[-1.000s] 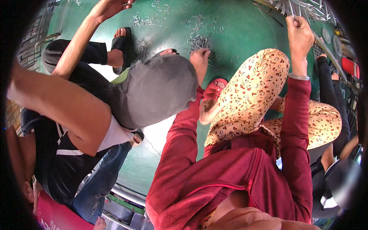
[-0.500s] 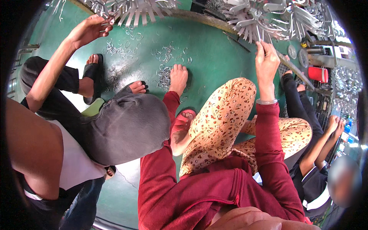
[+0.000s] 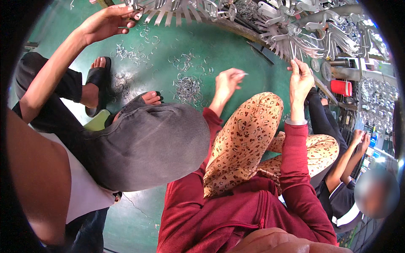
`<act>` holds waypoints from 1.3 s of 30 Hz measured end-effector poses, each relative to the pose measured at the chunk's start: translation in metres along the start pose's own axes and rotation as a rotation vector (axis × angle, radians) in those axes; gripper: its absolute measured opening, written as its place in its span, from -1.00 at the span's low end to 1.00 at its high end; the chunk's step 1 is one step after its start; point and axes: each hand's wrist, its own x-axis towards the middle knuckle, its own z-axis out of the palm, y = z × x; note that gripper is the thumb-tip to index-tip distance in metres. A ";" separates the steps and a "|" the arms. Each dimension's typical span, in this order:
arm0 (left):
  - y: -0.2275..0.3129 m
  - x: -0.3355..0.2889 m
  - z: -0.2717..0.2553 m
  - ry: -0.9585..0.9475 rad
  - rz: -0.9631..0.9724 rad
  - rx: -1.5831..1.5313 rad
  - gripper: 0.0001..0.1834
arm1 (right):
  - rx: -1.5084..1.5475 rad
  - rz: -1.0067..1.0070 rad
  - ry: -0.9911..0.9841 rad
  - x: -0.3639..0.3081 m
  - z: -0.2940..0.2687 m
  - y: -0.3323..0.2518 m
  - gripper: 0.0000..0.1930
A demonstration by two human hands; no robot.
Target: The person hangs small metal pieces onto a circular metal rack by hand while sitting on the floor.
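Observation:
My left hand (image 3: pixel 229 86) is raised over the floor, thumb and fingers pinched round a small, thin, shiny metal piece (image 3: pixel 242 74); its shape is blurred. Left of it, a pile of small bent wire hooks (image 3: pixel 188 90) lies on the green floor. Further right, my right hand (image 3: pixel 301 82), with a bangle at the wrist, pinches the lower end of a slim metal strip (image 3: pixel 294 54). That strip hangs in a dense bunch of flat silver metal pieces (image 3: pixel 276 36) along a bar.
At the left a co-worker's hand (image 3: pixel 105 25) reaches to another bunch of hanging metal pieces (image 3: pixel 168 12); their grey-trousered knee (image 3: pixel 156 143) is beside my left arm. More hooks (image 3: pixel 130 52) are scattered on the floor. At right are a red container (image 3: pixel 341 87) and another person's hands (image 3: pixel 361 141).
My left hand has lifted off the hook pile and moved right with a small metal piece. My right hand stays at the hanging strips. The co-worker's knee has shifted right in view.

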 end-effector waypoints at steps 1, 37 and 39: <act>0.017 -0.003 0.009 -0.083 -0.009 -0.202 -0.80 | -0.056 -0.041 -0.007 0.000 0.003 -0.009 -0.86; 0.070 0.018 0.103 -0.089 0.001 -0.597 -0.76 | -0.026 0.060 0.082 -0.013 -0.018 0.000 -0.86; 0.071 0.016 0.101 -0.084 0.014 -0.583 -0.76 | -0.017 0.035 0.085 -0.012 -0.018 0.001 -0.86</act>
